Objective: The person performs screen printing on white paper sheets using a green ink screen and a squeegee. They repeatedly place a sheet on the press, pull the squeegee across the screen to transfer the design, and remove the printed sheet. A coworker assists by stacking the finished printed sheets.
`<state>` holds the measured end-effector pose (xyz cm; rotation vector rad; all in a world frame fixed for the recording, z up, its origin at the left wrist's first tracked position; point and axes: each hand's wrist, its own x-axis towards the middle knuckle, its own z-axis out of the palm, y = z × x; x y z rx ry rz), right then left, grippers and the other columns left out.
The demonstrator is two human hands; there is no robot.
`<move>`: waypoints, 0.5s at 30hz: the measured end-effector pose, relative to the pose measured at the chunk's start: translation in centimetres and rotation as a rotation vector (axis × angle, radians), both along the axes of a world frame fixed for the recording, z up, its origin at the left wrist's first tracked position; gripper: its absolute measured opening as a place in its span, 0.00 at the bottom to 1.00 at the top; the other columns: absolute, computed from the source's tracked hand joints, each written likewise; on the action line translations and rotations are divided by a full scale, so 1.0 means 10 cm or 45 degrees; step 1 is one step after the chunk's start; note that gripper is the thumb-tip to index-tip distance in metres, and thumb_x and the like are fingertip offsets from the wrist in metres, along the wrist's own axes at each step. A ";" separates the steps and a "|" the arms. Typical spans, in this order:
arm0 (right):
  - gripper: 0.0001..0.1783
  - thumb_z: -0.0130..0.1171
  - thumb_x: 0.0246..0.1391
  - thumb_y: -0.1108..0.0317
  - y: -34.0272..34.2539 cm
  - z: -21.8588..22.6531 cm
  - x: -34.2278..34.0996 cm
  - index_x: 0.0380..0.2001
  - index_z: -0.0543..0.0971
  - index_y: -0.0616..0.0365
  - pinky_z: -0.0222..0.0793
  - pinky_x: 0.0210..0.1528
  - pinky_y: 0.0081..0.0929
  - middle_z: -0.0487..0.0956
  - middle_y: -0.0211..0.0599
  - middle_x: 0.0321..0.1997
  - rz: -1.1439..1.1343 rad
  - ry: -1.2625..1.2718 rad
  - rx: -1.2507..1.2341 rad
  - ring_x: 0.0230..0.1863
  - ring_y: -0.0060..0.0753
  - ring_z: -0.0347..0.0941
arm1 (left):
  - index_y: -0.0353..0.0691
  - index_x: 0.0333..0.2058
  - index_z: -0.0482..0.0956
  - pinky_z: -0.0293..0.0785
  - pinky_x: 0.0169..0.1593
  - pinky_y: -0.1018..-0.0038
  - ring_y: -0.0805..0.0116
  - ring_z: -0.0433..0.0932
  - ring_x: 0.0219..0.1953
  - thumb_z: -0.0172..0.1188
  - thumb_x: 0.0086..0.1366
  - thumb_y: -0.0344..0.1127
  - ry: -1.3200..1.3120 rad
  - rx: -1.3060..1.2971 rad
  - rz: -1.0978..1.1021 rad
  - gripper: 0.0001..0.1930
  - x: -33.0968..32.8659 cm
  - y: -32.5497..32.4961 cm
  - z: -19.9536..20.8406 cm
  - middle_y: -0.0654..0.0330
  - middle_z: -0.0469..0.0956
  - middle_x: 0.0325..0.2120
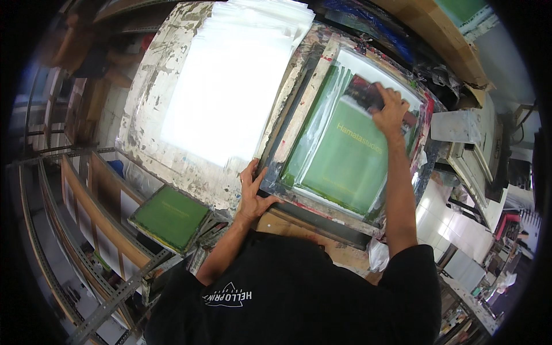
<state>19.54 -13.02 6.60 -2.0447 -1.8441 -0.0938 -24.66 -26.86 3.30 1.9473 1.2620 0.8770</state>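
Observation:
A screen-printing frame (pixel 305 109) lies tilted in front of me on the right, its mesh (pixel 322 167) green with pale yellow lettering. Across the far part of the mesh is a squeegee (pixel 363 92), dark with reddish stains and smeared by motion. My right hand (pixel 392 112) grips it from above, fingers bent over its edge. At the frame's near left corner rests my left hand (pixel 251 192), thumb and fingers spread, with nothing in it. Just left of the frame, a thick stack of white sheets (pixel 230 86) covers much of the paint-worn table (pixel 150 86).
A second green screen (pixel 171 217) lies near left, beside metal and wooden racks (pixel 106 201). Beyond the frame on the right stand a cloudy plastic container (pixel 454 126) and a cardboard box (pixel 440 29). Another person (pixel 100 57) is blurred at far left.

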 end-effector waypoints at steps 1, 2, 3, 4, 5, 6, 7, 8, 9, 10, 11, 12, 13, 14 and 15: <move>0.46 0.75 0.33 0.66 0.14 0.03 0.10 0.63 0.77 0.41 0.53 0.60 0.49 0.77 0.33 0.50 -0.035 0.009 -0.051 0.57 0.42 0.69 | 0.36 0.62 0.75 0.63 0.67 0.52 0.41 0.61 0.67 0.86 0.32 0.45 -0.004 -0.005 -0.007 0.54 -0.01 0.00 -0.01 0.38 0.58 0.69; 0.46 0.75 0.33 0.66 0.25 0.00 0.22 0.63 0.76 0.42 0.52 0.60 0.49 0.77 0.33 0.52 -0.028 -0.017 0.006 0.58 0.42 0.68 | 0.37 0.63 0.75 0.64 0.65 0.52 0.42 0.62 0.65 0.85 0.33 0.48 -0.007 0.013 -0.009 0.54 -0.02 0.00 -0.02 0.39 0.59 0.69; 0.46 0.75 0.34 0.66 0.37 0.00 0.30 0.64 0.76 0.42 0.52 0.60 0.48 0.78 0.33 0.53 -0.016 -0.044 0.067 0.59 0.42 0.68 | 0.38 0.63 0.75 0.65 0.64 0.52 0.44 0.64 0.63 0.85 0.34 0.51 -0.012 0.035 -0.005 0.54 -0.02 0.01 -0.03 0.40 0.59 0.69; 0.46 0.75 0.35 0.66 0.47 -0.01 0.36 0.64 0.76 0.41 0.52 0.61 0.48 0.77 0.34 0.56 -0.021 -0.041 0.037 0.60 0.42 0.68 | 0.39 0.63 0.75 0.66 0.62 0.53 0.46 0.65 0.61 0.84 0.36 0.53 -0.016 0.058 -0.003 0.53 -0.02 0.01 -0.05 0.41 0.60 0.69; 0.46 0.75 0.36 0.66 0.56 0.02 0.41 0.65 0.76 0.40 0.53 0.61 0.48 0.77 0.34 0.58 -0.022 -0.041 0.009 0.61 0.42 0.68 | 0.39 0.63 0.75 0.66 0.62 0.53 0.46 0.65 0.61 0.84 0.36 0.54 -0.001 0.063 0.003 0.53 -0.01 0.01 -0.05 0.41 0.60 0.69; 0.46 0.75 0.37 0.66 0.61 0.04 0.44 0.66 0.75 0.40 0.54 0.62 0.49 0.77 0.35 0.61 -0.026 -0.041 -0.020 0.62 0.43 0.68 | 0.39 0.63 0.75 0.66 0.62 0.53 0.46 0.65 0.61 0.84 0.36 0.54 0.013 0.068 0.007 0.53 -0.01 0.01 -0.05 0.41 0.60 0.69; 0.45 0.75 0.38 0.66 0.62 0.06 0.48 0.66 0.75 0.40 0.56 0.63 0.48 0.78 0.38 0.61 -0.013 -0.013 -0.062 0.63 0.45 0.70 | 0.39 0.63 0.75 0.66 0.62 0.53 0.46 0.65 0.61 0.84 0.36 0.54 0.028 0.073 0.009 0.53 -0.01 0.00 -0.05 0.41 0.60 0.69; 0.45 0.76 0.39 0.66 0.67 0.11 0.55 0.66 0.75 0.41 0.58 0.64 0.47 0.78 0.41 0.62 0.001 0.012 -0.092 0.64 0.47 0.71 | 0.38 0.63 0.75 0.65 0.62 0.53 0.46 0.66 0.60 0.84 0.35 0.53 0.005 0.057 0.014 0.54 0.00 0.02 -0.03 0.41 0.61 0.68; 0.45 0.76 0.40 0.66 0.71 0.16 0.61 0.66 0.75 0.42 0.61 0.65 0.46 0.79 0.45 0.63 0.014 0.037 -0.122 0.64 0.49 0.72 | 0.37 0.63 0.75 0.65 0.63 0.54 0.46 0.66 0.60 0.84 0.35 0.52 -0.019 0.042 0.018 0.54 0.01 0.00 0.00 0.42 0.63 0.67; 0.43 0.75 0.41 0.67 0.76 0.20 0.66 0.66 0.76 0.39 0.62 0.64 0.46 0.80 0.43 0.61 0.037 0.092 -0.117 0.62 0.48 0.73 | 0.36 0.63 0.75 0.65 0.63 0.54 0.46 0.67 0.60 0.84 0.35 0.51 -0.043 0.027 0.020 0.54 0.01 0.00 0.02 0.42 0.65 0.66; 0.41 0.73 0.43 0.68 0.77 0.19 0.70 0.65 0.77 0.36 0.64 0.63 0.45 0.81 0.41 0.60 0.057 0.151 -0.120 0.60 0.47 0.75 | 0.34 0.62 0.75 0.65 0.63 0.54 0.46 0.68 0.59 0.84 0.35 0.51 -0.038 0.052 -0.001 0.54 0.00 0.01 0.02 0.43 0.67 0.64; 0.40 0.72 0.45 0.69 0.75 0.17 0.72 0.64 0.77 0.33 0.65 0.61 0.45 0.82 0.39 0.59 0.075 0.210 -0.123 0.58 0.46 0.76 | 0.33 0.62 0.74 0.64 0.63 0.54 0.46 0.69 0.59 0.84 0.35 0.51 -0.034 0.077 -0.024 0.54 -0.01 0.02 0.02 0.43 0.70 0.62; 0.39 0.72 0.45 0.69 0.69 0.13 0.71 0.64 0.78 0.33 0.68 0.59 0.43 0.83 0.39 0.57 0.118 0.124 -0.028 0.56 0.46 0.78 | 0.31 0.61 0.74 0.64 0.63 0.54 0.45 0.70 0.59 0.84 0.35 0.51 -0.031 0.103 -0.049 0.54 -0.02 0.03 0.02 0.44 0.72 0.59; 0.37 0.71 0.46 0.69 0.61 0.06 0.67 0.63 0.79 0.34 0.70 0.56 0.42 0.84 0.40 0.54 0.158 0.041 0.067 0.53 0.45 0.79 | 0.30 0.61 0.74 0.64 0.62 0.55 0.46 0.71 0.58 0.84 0.35 0.50 -0.045 0.074 -0.040 0.54 -0.02 0.02 0.00 0.45 0.74 0.57; 0.36 0.70 0.46 0.70 0.53 0.02 0.62 0.62 0.79 0.34 0.72 0.53 0.40 0.86 0.40 0.51 0.197 -0.048 0.162 0.51 0.45 0.80 | 0.29 0.61 0.74 0.64 0.62 0.56 0.47 0.72 0.56 0.84 0.35 0.50 -0.063 0.045 -0.030 0.53 -0.01 0.00 -0.01 0.46 0.76 0.55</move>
